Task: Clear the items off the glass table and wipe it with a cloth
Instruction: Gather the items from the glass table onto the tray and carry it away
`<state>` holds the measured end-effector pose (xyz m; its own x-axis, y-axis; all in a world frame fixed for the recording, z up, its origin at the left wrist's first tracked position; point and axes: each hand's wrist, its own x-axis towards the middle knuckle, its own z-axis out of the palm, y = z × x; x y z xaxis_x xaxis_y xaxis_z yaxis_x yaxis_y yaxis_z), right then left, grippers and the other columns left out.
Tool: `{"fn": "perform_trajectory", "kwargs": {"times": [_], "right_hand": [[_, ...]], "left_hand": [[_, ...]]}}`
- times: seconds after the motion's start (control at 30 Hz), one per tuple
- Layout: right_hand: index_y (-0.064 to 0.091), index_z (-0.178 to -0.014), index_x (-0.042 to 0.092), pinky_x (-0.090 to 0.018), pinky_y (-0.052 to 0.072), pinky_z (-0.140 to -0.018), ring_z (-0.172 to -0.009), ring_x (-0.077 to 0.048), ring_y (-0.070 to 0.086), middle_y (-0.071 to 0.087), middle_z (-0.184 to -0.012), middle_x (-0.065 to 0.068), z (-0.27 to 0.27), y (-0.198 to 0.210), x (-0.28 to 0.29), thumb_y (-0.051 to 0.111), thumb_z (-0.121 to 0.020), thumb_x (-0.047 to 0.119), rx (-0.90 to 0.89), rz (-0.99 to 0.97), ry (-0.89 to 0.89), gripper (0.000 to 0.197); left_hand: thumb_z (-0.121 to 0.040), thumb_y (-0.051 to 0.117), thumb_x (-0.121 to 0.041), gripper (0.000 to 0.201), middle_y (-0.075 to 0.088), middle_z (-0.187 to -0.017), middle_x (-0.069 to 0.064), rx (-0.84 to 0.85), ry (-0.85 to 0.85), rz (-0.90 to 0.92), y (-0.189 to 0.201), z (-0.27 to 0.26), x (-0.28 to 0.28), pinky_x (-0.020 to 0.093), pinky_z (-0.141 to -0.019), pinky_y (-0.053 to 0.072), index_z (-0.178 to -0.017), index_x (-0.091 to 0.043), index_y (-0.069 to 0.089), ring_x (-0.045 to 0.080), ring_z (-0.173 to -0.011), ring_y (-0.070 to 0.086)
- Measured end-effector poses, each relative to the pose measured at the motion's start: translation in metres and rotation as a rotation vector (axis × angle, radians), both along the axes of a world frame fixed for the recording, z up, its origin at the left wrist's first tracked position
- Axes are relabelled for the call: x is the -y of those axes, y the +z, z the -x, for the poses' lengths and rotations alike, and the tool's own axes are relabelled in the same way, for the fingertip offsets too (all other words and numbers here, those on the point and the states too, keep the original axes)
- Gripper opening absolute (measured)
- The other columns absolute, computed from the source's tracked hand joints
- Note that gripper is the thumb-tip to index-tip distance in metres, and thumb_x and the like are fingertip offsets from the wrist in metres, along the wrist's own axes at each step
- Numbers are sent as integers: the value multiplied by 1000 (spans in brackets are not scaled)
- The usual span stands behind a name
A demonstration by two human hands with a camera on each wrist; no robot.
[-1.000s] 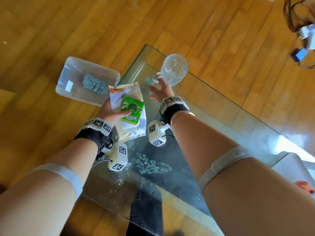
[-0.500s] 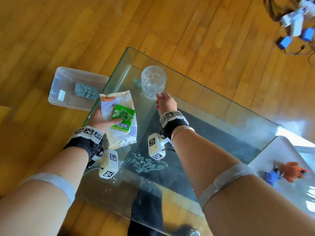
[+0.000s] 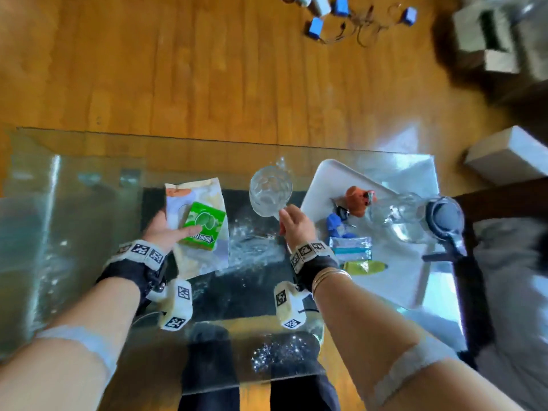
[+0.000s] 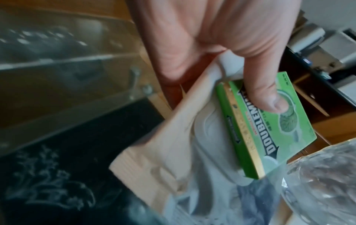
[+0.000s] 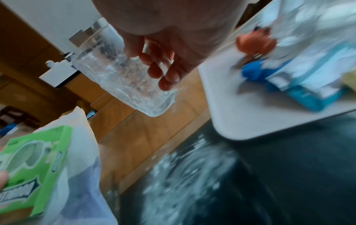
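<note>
My left hand [image 3: 166, 232] holds a flat snack pouch [image 3: 204, 250] with a green gum box [image 3: 204, 225] on top, the thumb pressing the gum box [image 4: 269, 130] onto the pouch [image 4: 173, 152], above the glass table [image 3: 74, 232]. My right hand [image 3: 293, 225] grips a clear textured drinking glass [image 3: 269, 194], lifted and tilted beside the white tray [image 3: 326, 185]. In the right wrist view my fingers [image 5: 165, 73] curl round the glass [image 5: 119, 82], with the tray [image 5: 221, 106] just to its right. White smears [image 3: 252, 247] mark the table between my hands.
The tray holds an orange toy [image 3: 358, 200], a blue thing [image 3: 336, 223], a teal packet [image 3: 351, 247], a yellow-green packet [image 3: 364, 266] and a glass jug [image 3: 415, 221] with a dark lid. Blue blocks and cables [image 3: 341, 16] lie on the wooden floor beyond. A white box [image 3: 510, 155] stands at right.
My view has swung right, away from the clear bin on the floor. Both hands have carried their loads rightward: the glass now hangs beside the tray, the pouch and gum box follow.
</note>
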<state>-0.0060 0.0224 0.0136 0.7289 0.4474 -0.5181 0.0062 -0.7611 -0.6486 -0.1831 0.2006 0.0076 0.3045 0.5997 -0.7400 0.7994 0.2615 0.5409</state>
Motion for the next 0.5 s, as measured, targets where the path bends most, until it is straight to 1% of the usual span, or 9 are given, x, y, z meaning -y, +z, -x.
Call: {"fn": "perform_trajectory", "kwargs": {"times": [0.07, 0.1, 0.13, 0.2, 0.27, 0.3, 0.4, 0.43, 0.5], "right_hand": [[46, -65, 23, -26, 45, -61, -55, -14, 51, 52, -61, -8, -28, 2, 49, 48, -96, 24, 22, 15, -99, 31], [49, -69, 19, -20, 44, -58, -53, -12, 50, 51, -61, -8, -39, 3, 73, 48, -96, 22, 14, 17, -155, 27], [50, -72, 17, -19, 42, -58, -53, -13, 50, 52, -62, -8, -51, 1, 97, 48, -96, 21, 15, 20, -206, 24], [54, -78, 16, -27, 42, -63, -57, -18, 50, 54, -67, -8, -70, -3, 144, 49, -96, 21, 6, 24, -305, 19], [58, -89, 11, -28, 42, -60, -50, -13, 49, 52, -64, -6, -84, -8, 186, 48, -97, 19, -10, 9, -391, 15], [56, -89, 11, -27, 41, -57, -47, -10, 49, 51, -62, -3, -89, -9, 204, 47, -97, 18, -14, 13, -409, 14], [50, -77, 11, -30, 42, -60, -50, -14, 47, 48, -59, 2, -96, -16, 247, 47, -97, 15, 6, 22, -394, 20], [49, -75, 11, -31, 42, -60, -50, -15, 47, 48, -58, 2, -96, -17, 257, 47, -97, 15, 0, 14, -406, 22], [46, -68, 15, -28, 40, -58, -51, -14, 47, 47, -59, 2, -96, -23, 274, 46, -97, 14, -19, -10, -473, 29]], "left_hand": [[-73, 77, -23, 69, 53, -130, 14, 11, -64, 25, 0, -39, 35, 37, -94, 38, -130, -2, 43, 32, -122, 49], [-73, 78, -23, 67, 55, -128, 14, 17, -99, 29, -1, -57, 51, 36, -91, 39, -128, -3, 46, 32, -119, 51], [-71, 79, -24, 66, 58, -126, 14, 20, -136, 31, -2, -73, 68, 35, -90, 40, -126, -3, 49, 32, -116, 54], [-68, 81, -29, 67, 61, -123, 15, 15, -189, 47, -7, -102, 97, 38, -92, 44, -123, -3, 52, 33, -112, 57], [-68, 81, -29, 66, 61, -122, 16, 15, -219, 37, -11, -124, 122, 39, -91, 45, -122, -2, 53, 33, -111, 58], [-69, 81, -27, 65, 61, -122, 15, 9, -213, 31, -17, -134, 133, 38, -90, 44, -121, 0, 52, 32, -111, 58], [-68, 82, -25, 68, 60, -121, 13, 9, -229, 28, -16, -157, 154, 34, -88, 43, -122, 2, 50, 29, -109, 58], [-63, 84, -30, 75, 60, -120, 11, 23, -220, 35, -26, -162, 156, 35, -91, 44, -121, 1, 50, 28, -108, 58], [-43, 89, -49, 97, 62, -120, 13, 38, -212, 27, -35, -170, 159, 45, -97, 47, -120, -4, 50, 30, -108, 60]]}}
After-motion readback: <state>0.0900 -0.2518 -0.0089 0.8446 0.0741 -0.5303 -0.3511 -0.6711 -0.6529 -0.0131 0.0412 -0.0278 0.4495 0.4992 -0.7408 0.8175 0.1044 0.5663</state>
